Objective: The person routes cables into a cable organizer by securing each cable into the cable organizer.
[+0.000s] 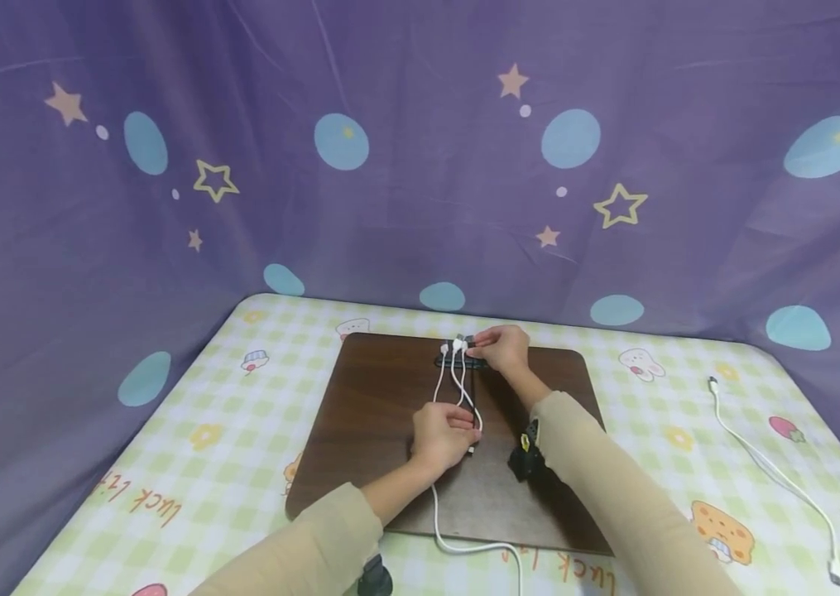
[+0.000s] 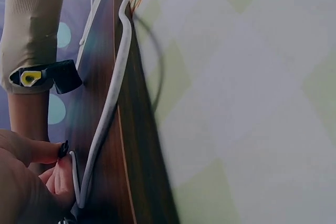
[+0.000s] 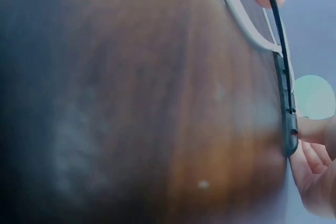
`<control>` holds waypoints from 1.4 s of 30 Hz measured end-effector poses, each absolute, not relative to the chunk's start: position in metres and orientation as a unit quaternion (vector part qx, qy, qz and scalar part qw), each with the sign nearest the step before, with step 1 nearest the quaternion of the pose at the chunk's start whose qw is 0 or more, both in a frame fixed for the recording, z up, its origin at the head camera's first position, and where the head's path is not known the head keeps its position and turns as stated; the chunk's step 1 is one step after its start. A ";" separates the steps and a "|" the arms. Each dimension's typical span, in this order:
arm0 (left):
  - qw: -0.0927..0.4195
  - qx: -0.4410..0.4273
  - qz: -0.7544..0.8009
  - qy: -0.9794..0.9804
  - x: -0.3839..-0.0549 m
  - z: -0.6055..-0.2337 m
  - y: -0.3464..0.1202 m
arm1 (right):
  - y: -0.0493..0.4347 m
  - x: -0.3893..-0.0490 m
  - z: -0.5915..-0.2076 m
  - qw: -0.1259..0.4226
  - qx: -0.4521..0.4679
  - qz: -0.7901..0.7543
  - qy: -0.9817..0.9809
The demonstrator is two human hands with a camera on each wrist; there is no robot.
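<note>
A black cable organizer (image 1: 452, 362) with slots lies at the far edge of a brown board (image 1: 375, 372). Several white cables (image 1: 457, 377) run from it toward me. One thin black cable (image 3: 278, 19) is stretched from the organizer to my left hand (image 1: 444, 434), which pinches it between thumb and fingers, with a white cable (image 2: 79, 182) close beside. My right hand (image 1: 505, 349) is at the organizer's right part, fingertips pinching at the black cable's far end; the organizer partly hides this grip in the right wrist view.
To the right, a loose white USB cable (image 1: 762, 459) lies on the checked tablecloth (image 1: 650, 430). Another white cable (image 1: 464, 548) trails over the board's near edge. A purple patterned curtain (image 1: 420, 207) closes off the back and sides.
</note>
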State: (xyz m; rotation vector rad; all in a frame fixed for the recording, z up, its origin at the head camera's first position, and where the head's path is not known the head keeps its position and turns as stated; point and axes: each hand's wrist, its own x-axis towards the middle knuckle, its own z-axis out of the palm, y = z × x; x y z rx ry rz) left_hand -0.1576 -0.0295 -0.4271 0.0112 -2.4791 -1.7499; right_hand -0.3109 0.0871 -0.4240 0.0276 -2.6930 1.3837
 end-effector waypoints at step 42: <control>0.079 -0.072 -0.472 -0.875 -0.160 -0.410 0.005 | 0.279 -0.282 -0.402 0.046 -0.128 0.375 -0.917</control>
